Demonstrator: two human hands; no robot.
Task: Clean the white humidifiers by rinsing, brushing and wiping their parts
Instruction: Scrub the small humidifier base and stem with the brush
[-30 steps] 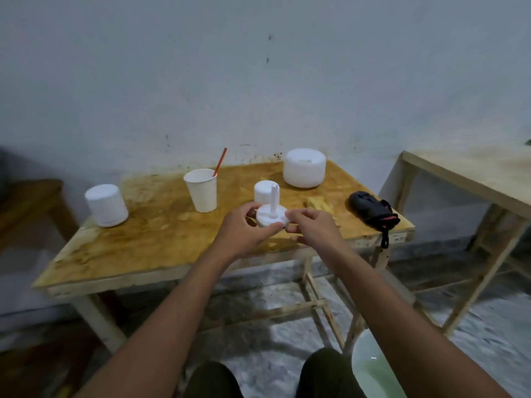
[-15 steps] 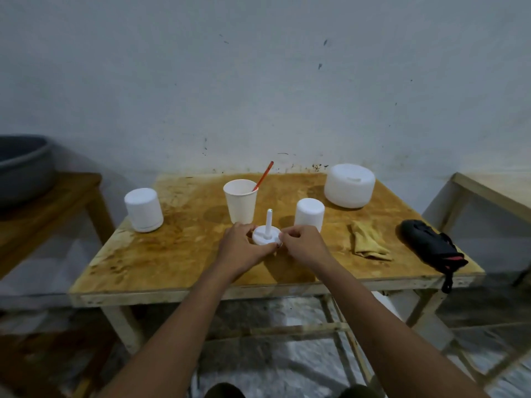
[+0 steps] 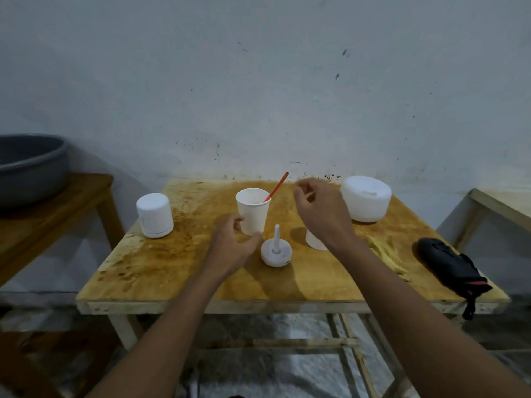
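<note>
A white humidifier lid (image 3: 276, 254) with an upright wick tube stands on the stained wooden table (image 3: 178, 271), free of both hands. My left hand (image 3: 231, 247) hovers just left of it, fingers loosely curled, holding nothing. My right hand (image 3: 320, 209) is raised above the table with loosely curled fingers and hides most of a small white humidifier body (image 3: 314, 242). A paper cup (image 3: 253, 211) with a red brush handle (image 3: 276, 186) stands behind the lid. Another small white humidifier (image 3: 155, 215) sits at the left, a large round one (image 3: 365, 198) at the back right.
A yellow cloth (image 3: 386, 252) and a black pouch (image 3: 451, 267) lie on the table's right side. A grey basin (image 3: 28, 168) sits on a wooden bench at the left. Another wooden table (image 3: 502, 206) stands to the right.
Both hands have let go of the lid, which now stands on the table. My right hand has risen and moved back; my left hand has drawn slightly away to the left.
</note>
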